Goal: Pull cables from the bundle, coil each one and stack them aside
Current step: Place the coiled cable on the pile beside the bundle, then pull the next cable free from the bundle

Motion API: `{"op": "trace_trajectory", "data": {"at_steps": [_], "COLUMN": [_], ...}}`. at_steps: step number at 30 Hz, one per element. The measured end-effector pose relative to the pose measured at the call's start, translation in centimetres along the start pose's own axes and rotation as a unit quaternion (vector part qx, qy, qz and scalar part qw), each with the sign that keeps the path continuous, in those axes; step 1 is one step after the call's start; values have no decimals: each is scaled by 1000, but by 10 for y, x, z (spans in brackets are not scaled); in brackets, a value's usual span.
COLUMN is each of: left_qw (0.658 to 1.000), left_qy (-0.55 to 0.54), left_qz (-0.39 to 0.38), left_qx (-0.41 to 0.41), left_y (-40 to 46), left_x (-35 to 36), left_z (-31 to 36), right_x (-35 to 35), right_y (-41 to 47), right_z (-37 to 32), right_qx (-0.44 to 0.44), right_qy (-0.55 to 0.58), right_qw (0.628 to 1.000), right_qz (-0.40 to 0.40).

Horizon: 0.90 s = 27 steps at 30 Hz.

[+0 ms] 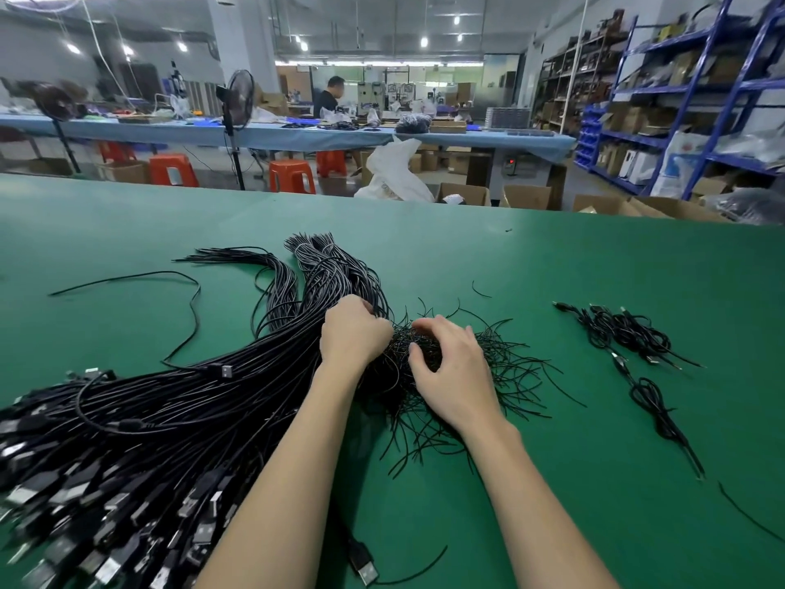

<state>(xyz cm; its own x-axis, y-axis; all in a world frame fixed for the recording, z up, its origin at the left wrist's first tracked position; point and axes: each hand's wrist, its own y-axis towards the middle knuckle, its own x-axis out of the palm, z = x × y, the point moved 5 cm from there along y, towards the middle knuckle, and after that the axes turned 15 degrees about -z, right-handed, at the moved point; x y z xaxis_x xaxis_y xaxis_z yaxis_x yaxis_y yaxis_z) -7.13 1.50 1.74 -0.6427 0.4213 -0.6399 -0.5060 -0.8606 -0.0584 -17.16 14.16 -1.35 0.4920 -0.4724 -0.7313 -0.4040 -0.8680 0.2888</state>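
A thick bundle of black USB cables (170, 418) lies across the green table (594, 269), with plug ends at the lower left and bare wire ends fanned out near the middle. My left hand (352, 333) grips cables where the bundle bends, fingers curled into the strands. My right hand (454, 367) hovers over the loose wire ends (509, 376), thumb and fingers curved round a few strands. Coiled cables (628, 333) lie stacked at the right, with another coiled one (658, 410) just below them.
A single loose cable (191, 299) snakes across the table's left side. A stray USB plug (365, 567) lies near the front edge. Beyond the table's far edge stand orange stools, cardboard boxes, a fan, blue shelving and a person at another bench.
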Motion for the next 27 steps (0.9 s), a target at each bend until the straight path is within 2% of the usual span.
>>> {"op": "trace_trajectory", "data": {"at_steps": [2, 4, 10, 13, 15, 19, 22, 24, 27], "left_qw": [997, 994, 993, 985, 969, 927, 917, 927, 926], "left_qy": [-71, -93, -33, 36, 23, 4, -36, -27, 14], "left_qz": [0, 18, -20, -87, -161, -279, -308, -295, -334], "left_qx": [23, 49, 110, 148, 187, 252, 253, 228, 174], "left_y": [0, -2, -14, -22, -31, -47, -46, -40, -35], "left_x": [-4, -8, 3, 9, 14, 19, 17, 13, 11], "left_z": [1, 3, 23, 43, 59, 78, 76, 68, 54], "right_x": [-1, -2, -5, -8, -14, -29, -38, -45, -55], "right_y": [0, 0, 2, 1, 1, 1, -2, -3, -4], "right_z": [0, 0, 0, 3, 4, 15, 28, 32, 30], "right_qx": [0, -9, -24, -16, -30, -24, 19, 13, -11], "right_qy": [2, 9, 50, 93, 133, 314, 312, 343, 385], "right_qw": [1000, 1000, 998, 994, 989, 947, 947, 934, 916], "right_qz": [6, 18, 41, 47, 57, 54, 74, 101, 113]}}
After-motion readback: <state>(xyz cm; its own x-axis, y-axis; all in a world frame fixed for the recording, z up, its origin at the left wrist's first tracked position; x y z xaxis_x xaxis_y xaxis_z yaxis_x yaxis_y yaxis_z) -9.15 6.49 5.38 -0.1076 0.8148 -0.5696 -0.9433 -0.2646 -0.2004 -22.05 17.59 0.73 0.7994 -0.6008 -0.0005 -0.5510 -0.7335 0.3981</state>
